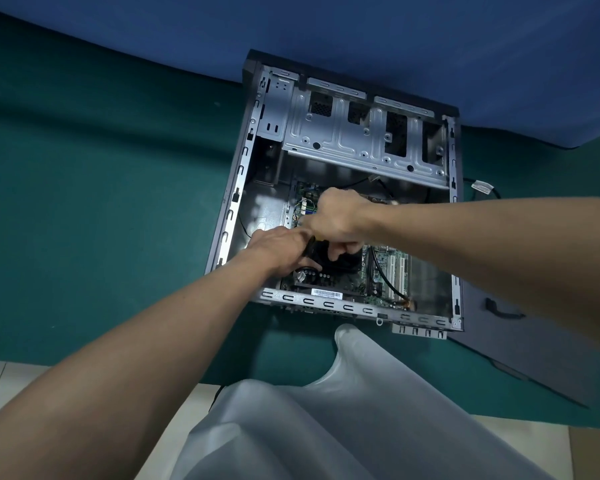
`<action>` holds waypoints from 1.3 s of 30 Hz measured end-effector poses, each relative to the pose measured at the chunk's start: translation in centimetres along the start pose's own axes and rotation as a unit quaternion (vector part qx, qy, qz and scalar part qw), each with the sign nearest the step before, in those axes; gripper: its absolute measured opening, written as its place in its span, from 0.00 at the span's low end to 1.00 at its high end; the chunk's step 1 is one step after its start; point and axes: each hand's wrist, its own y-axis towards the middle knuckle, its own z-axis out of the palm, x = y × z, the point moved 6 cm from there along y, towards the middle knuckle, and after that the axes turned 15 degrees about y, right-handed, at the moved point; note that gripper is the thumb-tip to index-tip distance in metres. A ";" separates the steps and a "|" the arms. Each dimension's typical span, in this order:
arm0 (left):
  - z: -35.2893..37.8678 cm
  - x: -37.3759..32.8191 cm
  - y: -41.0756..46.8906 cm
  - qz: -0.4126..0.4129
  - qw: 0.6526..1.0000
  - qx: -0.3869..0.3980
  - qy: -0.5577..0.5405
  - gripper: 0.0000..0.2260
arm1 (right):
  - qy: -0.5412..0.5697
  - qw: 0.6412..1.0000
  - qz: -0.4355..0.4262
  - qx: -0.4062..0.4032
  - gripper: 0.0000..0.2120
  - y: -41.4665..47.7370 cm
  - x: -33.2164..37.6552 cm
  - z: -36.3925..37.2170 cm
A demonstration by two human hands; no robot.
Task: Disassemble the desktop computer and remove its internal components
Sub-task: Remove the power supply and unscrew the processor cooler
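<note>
A green mat (pixel 101 202) covers the work surface, with a blue cloth (pixel 395 36) hanging behind it. The case (pixel 238 188) lies on its side at the mat's far edge, open side up. The task's thing at this moment is the black cooler (pixel 321 252), low in the case on the board (pixel 381 268).

Both hands are on it. The left hand (pixel 278 247) wraps curled fingers round its left edge. The right hand (pixel 336 216) comes over the top, knuckles up, fingers bent down and gripping the cooler's upper right. Whether any clip or screw is under those fingertips is hidden.

Beside the cooler sit 2 white slots (pixel 397 268), and a black lead (pixel 383 271) runs across the board. The bare drive cage (pixel 343 140) fills the far end. Right of the case lie the side panel (pixel 534 358) and a tagged cable (pixel 482 187).

This looks like the step of freeing the cooler. The risks as I judge them:
- Pulling while a fastener holds could flex or crack the board.
- A fan lead left plugged in could tear at its socket.
- A tilted lift could drag the chip out with it.
- A sudden release could send knuckles into the case's metal rim.
</note>
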 end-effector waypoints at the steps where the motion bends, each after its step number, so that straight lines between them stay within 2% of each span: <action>1: 0.0 -0.1 0.0 0.004 1.000 0.002 0.007 0.29 | 0.062 0.995 0.073 0.013 0.16 0.0 -0.7 0.2; 2: 0.1 -0.1 0.0 0.007 1.000 0.002 0.010 0.30 | 0.095 0.988 0.119 0.040 0.15 0.0 -1.0 0.5; 4: 0.1 -0.1 -0.1 0.006 1.000 0.004 0.006 0.30 | 0.059 0.988 0.118 0.080 0.13 -0.1 -0.6 0.8; 6: 0.0 -0.1 -0.2 0.004 1.000 0.001 0.004 0.30 | -0.114 0.991 0.023 0.070 0.12 -0.6 0.5 0.6; 8: -0.1 -0.2 -0.2 0.008 1.000 0.001 0.007 0.30 | -0.280 0.955 -0.096 0.033 0.10 -1.6 1.7 0.6; 11: -0.3 0.0 -0.4 -0.002 1.000 0.002 0.005 0.30 | -0.382 0.896 -0.224 0.026 0.10 -3.0 1.9 1.4; 12: -0.3 0.0 -0.4 -0.003 1.000 0.003 0.004 0.30 | -0.376 0.896 -0.236 0.022 0.08 -3.1 1.7 1.3; 14: -0.4 -0.3 -0.4 0.008 1.000 -0.001 0.003 0.31 | -0.296 0.932 -0.207 0.001 0.05 -2.6 1.1 0.6; 17: -0.4 -0.5 -0.5 0.021 1.000 0.007 -0.012 0.37 | -0.100 0.994 -0.036 0.004 0.12 -1.3 -0.9 -0.1; 19: -0.3 -0.4 -0.5 0.016 1.000 0.011 -0.004 0.39 | 0.055 0.994 0.095 0.029 0.15 -0.9 -2.3 0.6; 21: -0.3 -0.4 -0.5 0.015 1.000 0.004 -0.001 0.38 | 0.103 0.985 0.134 0.031 0.13 -0.8 -2.3 0.9; 23: -0.3 -0.4 -0.5 0.016 1.000 -0.002 -0.006 0.36 | -0.005 0.997 0.079 0.015 0.10 -0.5 -1.6 0.7; 24: -0.3 -0.3 -0.5 0.013 1.000 0.000 -0.009 0.34 | -0.102 0.994 0.025 -0.001 0.08 -0.6 -1.0 0.5; 25: -0.2 -0.3 -0.5 0.007 1.000 0.004 -0.012 0.32 | -0.207 0.977 -0.039 -0.014 0.07 -1.0 -0.2 0.5; 28: 0.0 0.0 -0.3 -0.029 0.999 0.004 -0.013 0.21 | -0.442 0.861 -0.254 -0.003 0.14 -2.5 2.3 2.3; 29: 0.0 0.1 -0.2 -0.038 0.999 0.005 -0.017 0.19 | -0.467 0.833 -0.296 0.011 0.16 -2.9 2.8 2.9; 30: 0.1 0.2 -0.2 -0.046 0.999 0.005 -0.022 0.18 | -0.473 0.821 -0.319 0.016 0.16 -3.1 3.3 3.0; 32: 0.1 0.3 -0.2 -0.054 0.998 0.007 -0.031 0.23 | -0.420 0.855 -0.305 0.014 0.16 -2.4 3.6 2.4; 33: 0.1 0.2 -0.2 -0.049 0.998 0.008 -0.031 0.26 | -0.368 0.887 -0.280 0.011 0.16 -2.0 3.5 1.9; 36: -0.2 0.0 -0.4 -0.026 1.000 0.010 -0.013 0.26 | -0.141 0.977 -0.160 -0.024 0.17 -1.0 2.2 0.6; 37: -0.2 -0.1 -0.4 -0.020 1.000 0.013 -0.005 0.27 | -0.051 0.993 -0.101 -0.040 0.16 -0.8 1.5 0.2; 39: -0.3 -0.3 -0.4 -0.003 1.000 0.011 0.008 0.28 | 0.125 0.991 0.026 -0.041 0.15 -0.5 0.0 0.0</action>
